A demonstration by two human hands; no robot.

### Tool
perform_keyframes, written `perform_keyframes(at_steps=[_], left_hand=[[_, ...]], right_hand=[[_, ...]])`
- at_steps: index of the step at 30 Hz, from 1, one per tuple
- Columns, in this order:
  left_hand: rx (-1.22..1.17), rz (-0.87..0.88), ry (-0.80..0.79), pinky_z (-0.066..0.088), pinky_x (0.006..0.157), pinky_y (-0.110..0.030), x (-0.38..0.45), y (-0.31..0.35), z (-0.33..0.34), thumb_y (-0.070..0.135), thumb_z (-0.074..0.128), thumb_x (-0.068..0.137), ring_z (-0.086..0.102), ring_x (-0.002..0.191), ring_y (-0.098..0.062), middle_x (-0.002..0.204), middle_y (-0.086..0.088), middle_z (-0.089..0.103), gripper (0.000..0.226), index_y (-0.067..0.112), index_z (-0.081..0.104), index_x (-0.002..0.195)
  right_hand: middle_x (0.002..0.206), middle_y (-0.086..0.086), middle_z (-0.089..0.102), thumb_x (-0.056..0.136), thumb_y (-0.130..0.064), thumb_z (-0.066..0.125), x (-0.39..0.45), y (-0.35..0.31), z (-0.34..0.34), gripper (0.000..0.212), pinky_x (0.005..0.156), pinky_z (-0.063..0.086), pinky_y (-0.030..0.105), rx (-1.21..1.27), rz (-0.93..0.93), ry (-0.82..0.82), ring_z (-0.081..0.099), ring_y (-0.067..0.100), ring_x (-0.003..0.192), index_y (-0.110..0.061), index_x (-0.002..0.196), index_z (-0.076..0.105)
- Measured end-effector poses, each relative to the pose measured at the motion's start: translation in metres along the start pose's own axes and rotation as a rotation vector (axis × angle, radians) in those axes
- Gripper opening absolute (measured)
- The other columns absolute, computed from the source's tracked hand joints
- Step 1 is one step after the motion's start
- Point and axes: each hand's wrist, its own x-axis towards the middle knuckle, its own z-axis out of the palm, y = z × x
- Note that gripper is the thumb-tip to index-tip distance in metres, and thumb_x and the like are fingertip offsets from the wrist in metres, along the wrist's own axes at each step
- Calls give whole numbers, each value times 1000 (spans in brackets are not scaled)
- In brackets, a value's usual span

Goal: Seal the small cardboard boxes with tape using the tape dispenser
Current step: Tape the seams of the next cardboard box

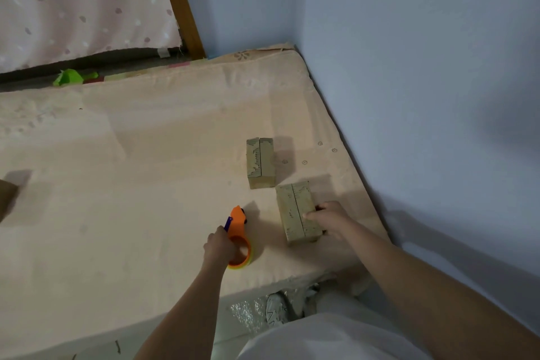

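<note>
Two small cardboard boxes lie on a beige mattress (146,155), each with a seam down the middle of its top. My right hand (327,218) grips the right side of the nearer box (293,213), thumb on its top. The farther box (261,162) stands untouched just behind it. An orange tape dispenser (238,231) with a purple blade guard and a roll of clear tape lies on the mattress to the left of the nearer box. My left hand (219,245) grips the dispenser at its roll end.
A blue wall (409,67) runs along the mattress's right side and meets a corner behind it. A brown cardboard piece (7,196) shows at the left edge. Green scraps (70,76) lie at the far edge under a curtain. A shoe (276,308) and bubble wrap sit on the floor.
</note>
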Motion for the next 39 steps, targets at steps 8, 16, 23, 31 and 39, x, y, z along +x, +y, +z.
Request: perform_keyframes(at_steps=[8,16,23,31,39], left_hand=[[37,75,-65,47,82,-45,-4,15,-14,6,48,87,58,100,-40,107,-17,57,23,10,33,105],[-137,230,25,46,69,-34,-11,37,-40,-4,50,81,56,82,-25,104,-12,54,21,9,52,97],[-215,495,118,41,61,-19,-33,68,-50,2,67,83,55,78,-13,94,1,58,32,14,44,102],[-240,664,120,44,77,-27,-50,105,-49,8,74,82,56,100,-24,111,-3,56,43,12,43,111],[-99,658,95,52,88,-35,-53,112,-40,23,85,74,53,106,-21,122,-8,54,66,13,40,121]], right_hand=[[110,9,73,82,-13,82,0,-18,-11,32,86,57,40,36,96,-130,69,24,103,-6,110,69],[108,10,74,82,-13,81,-6,-17,-9,30,76,58,35,26,67,-103,70,25,101,-5,109,69],[98,7,73,85,-19,79,-10,-16,-4,25,67,57,29,-58,25,-46,70,21,91,-6,104,69],[106,7,67,88,-28,75,-14,-21,-1,28,68,51,26,-163,-10,42,63,21,96,-9,107,67],[90,14,75,101,-20,57,-53,-62,-35,22,58,60,29,233,-44,50,75,24,77,-1,102,68]])
